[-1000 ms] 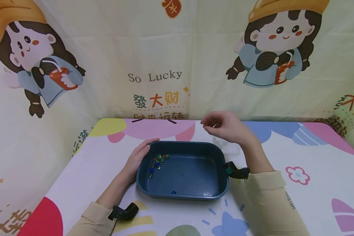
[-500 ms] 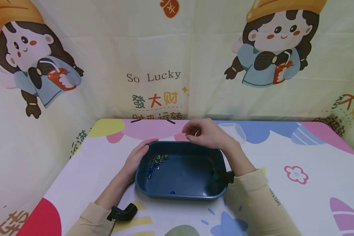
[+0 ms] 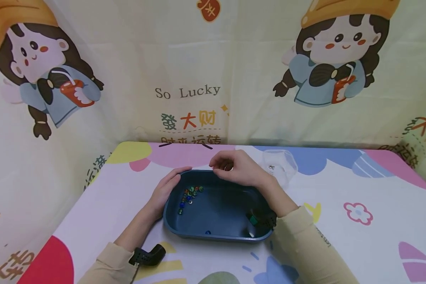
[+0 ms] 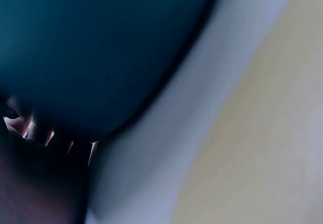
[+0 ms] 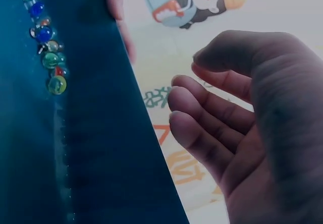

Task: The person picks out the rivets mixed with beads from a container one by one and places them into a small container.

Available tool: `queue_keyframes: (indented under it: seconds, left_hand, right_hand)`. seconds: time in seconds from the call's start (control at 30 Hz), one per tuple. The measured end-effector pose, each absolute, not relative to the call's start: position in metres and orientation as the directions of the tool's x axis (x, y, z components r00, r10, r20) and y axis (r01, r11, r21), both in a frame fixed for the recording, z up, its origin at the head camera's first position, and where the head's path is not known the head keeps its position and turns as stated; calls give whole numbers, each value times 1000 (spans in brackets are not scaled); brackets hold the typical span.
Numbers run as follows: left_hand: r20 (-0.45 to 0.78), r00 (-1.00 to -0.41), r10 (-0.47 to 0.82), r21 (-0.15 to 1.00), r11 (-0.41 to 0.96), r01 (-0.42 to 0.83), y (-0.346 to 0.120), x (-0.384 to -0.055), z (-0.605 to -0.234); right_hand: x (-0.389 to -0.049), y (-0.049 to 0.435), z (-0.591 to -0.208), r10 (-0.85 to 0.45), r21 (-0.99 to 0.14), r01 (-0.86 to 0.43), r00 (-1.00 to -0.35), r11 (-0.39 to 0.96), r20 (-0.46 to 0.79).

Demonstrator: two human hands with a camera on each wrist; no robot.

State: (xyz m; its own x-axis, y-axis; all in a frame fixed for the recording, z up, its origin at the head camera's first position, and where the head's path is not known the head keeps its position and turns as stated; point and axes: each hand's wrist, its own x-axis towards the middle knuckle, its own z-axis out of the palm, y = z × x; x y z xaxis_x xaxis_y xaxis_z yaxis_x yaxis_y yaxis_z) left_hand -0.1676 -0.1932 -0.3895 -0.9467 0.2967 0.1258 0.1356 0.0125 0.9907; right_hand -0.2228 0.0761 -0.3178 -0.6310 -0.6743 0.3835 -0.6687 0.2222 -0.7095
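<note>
A dark blue rectangular basin [image 3: 220, 205] sits on the table. Glass marbles [image 5: 50, 60], green, blue and orange, lie clustered at its left inside, with a small silvery piece [image 3: 190, 202] among them. One blue marble [image 3: 208, 232] lies alone by the near wall. My left hand [image 3: 165, 189] rests along the basin's outer left side, fingers extended near the far corner; the left wrist view is dark there. My right hand [image 3: 236, 167] hovers over the basin's far rim, fingers loosely bent. In the right wrist view, thumb and fingers stand apart with nothing between them.
Behind the right forearm stands a clear plastic container [image 3: 285, 167] with a small metallic item [image 3: 271, 167] in it. A printed cloth covers the table [image 3: 340, 244]. A patterned curtain [image 3: 252, 79] hangs just beyond the far edge.
My right hand has moved left and nearer, from beside the clear container to over the basin's far rim, uncovering the container. The left hand and the marbles have stayed in place.
</note>
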Motion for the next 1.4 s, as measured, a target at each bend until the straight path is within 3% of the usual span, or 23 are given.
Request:
queue_keyframes:
  seconds: [0.23,0.87,1.03,1.4]
  left_hand:
    - [137,-943,304,989,15,149,-192,-169,-390]
    - [111,-943,313,994,-13,113,-194,-169,-389]
    - [109,-942,316,994,-22,108,-193,-169,-390]
    - [114,-944,309,993,-4,119,-193,-170,-390]
  right_hand:
    - [-222,71,-322,-684,-718,-665,-623,206,381]
    - [-220,43,-335,-838,-630,-747,-471,213,275]
    - [-218,40,-338,-849,-624,-752,-459,214,261]
    - [-213,28,-346,-898,-619,-742,-422,259,129]
